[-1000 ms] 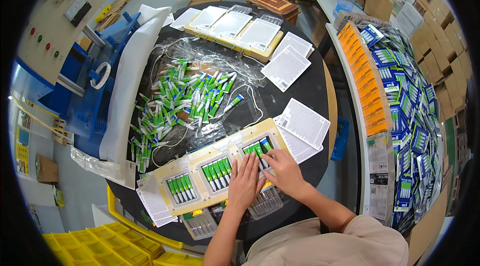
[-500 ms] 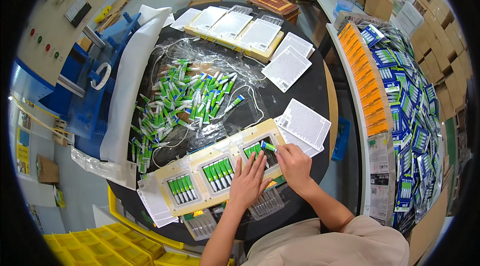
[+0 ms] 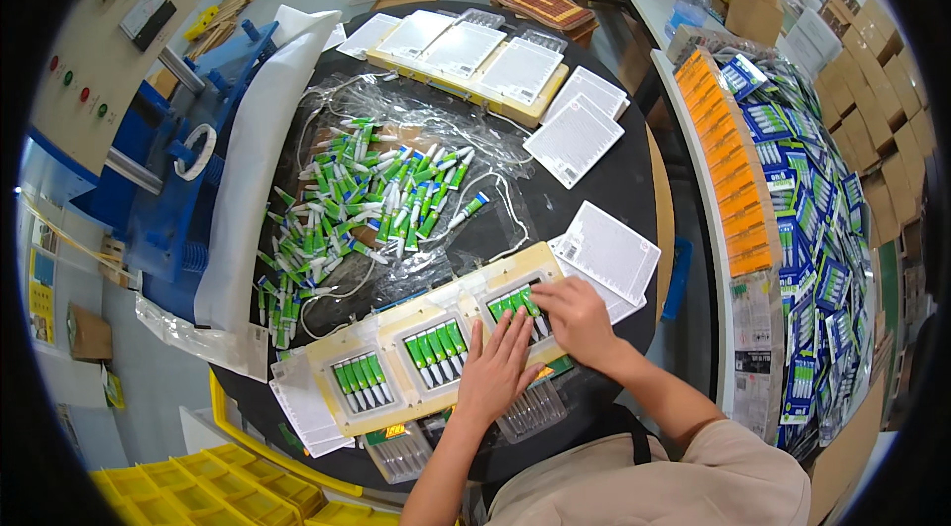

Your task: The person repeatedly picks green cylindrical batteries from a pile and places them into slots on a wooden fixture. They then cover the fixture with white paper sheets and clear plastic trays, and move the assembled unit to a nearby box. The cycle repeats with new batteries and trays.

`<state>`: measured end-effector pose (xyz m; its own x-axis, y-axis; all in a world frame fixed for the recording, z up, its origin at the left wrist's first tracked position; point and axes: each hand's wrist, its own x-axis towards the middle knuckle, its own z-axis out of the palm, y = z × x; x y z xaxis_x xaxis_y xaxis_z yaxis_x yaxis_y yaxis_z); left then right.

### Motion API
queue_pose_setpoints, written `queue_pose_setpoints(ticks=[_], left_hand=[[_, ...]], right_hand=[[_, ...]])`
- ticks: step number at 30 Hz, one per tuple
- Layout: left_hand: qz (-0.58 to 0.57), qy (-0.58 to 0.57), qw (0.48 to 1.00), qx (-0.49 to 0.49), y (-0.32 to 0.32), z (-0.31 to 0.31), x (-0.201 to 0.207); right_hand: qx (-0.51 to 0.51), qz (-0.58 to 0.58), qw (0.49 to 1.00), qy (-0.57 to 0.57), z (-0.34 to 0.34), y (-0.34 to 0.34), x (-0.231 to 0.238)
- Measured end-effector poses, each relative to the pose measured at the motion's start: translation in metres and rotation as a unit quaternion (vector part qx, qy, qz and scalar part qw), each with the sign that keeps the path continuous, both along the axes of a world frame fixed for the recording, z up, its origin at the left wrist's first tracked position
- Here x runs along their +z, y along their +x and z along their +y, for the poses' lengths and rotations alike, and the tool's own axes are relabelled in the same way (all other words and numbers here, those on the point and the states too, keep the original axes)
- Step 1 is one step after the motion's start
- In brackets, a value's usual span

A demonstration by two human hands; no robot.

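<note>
Where fingers (image 3: 510, 336) rest, green tubes (image 3: 509, 303) partly beneath

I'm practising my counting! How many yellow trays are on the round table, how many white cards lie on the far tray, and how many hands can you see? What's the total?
Near yellow tray and far yellow tray: 2
White cards on the far yellow tray: 3
Left hand and right hand: 2
Total: 7

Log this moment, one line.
tray: three rows of tubes; left hand: over rightmost row; right hand: at row's right end; loose tubes: heaped beyond tray
</note>
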<state>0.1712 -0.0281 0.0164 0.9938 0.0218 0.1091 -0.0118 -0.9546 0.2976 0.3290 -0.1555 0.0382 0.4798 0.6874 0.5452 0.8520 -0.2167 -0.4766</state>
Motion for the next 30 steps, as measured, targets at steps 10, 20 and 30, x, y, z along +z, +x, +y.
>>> queue_pose_setpoints(ticks=[10,20,30], left_hand=[[-0.162,-0.099,0.969,0.161,0.032,0.084,0.038],[-0.155,-0.183,0.950,0.202,-0.060,0.016,0.027],[-0.146,-0.114,0.942,0.278,-0.138,-0.019,0.042]], right_hand=[[0.100,-0.118,0.957,-0.244,0.164,0.113,-0.032],[-0.014,0.035,0.999,-0.011,-0.029,-0.010,-0.007],[-0.083,-0.027,0.996,-0.034,-0.014,-0.033,-0.032]])
